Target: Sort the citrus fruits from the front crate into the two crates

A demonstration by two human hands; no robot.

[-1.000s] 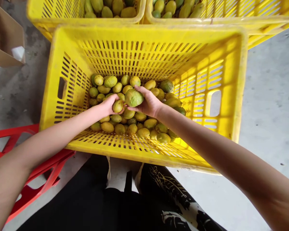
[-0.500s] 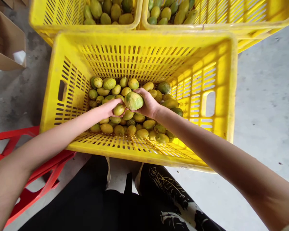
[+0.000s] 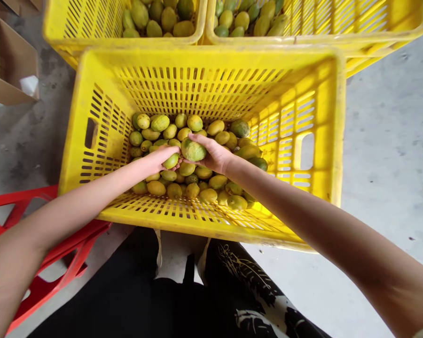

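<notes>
Both my hands reach into a big yellow slotted crate (image 3: 102, 70) whose floor is covered with several green-yellow fruits (image 3: 193, 185). My left hand (image 3: 158, 158) grips a small yellow-green fruit (image 3: 171, 161). My right hand (image 3: 213, 154) grips a larger round green fruit (image 3: 192, 150), held just above the pile. The two held fruits sit side by side, almost touching, near the middle of the crate.
Two more yellow crates (image 3: 91, 21) (image 3: 338, 23) with fruit stand behind the near one. A red plastic crate (image 3: 38, 281) lies at my left, a cardboard box (image 3: 7, 61) at the far left. Grey concrete floor (image 3: 391, 155) spreads to the right.
Both hands have stayed in place with their fruits; my right hand has turned the large fruit slightly and lowered it toward the pile.
</notes>
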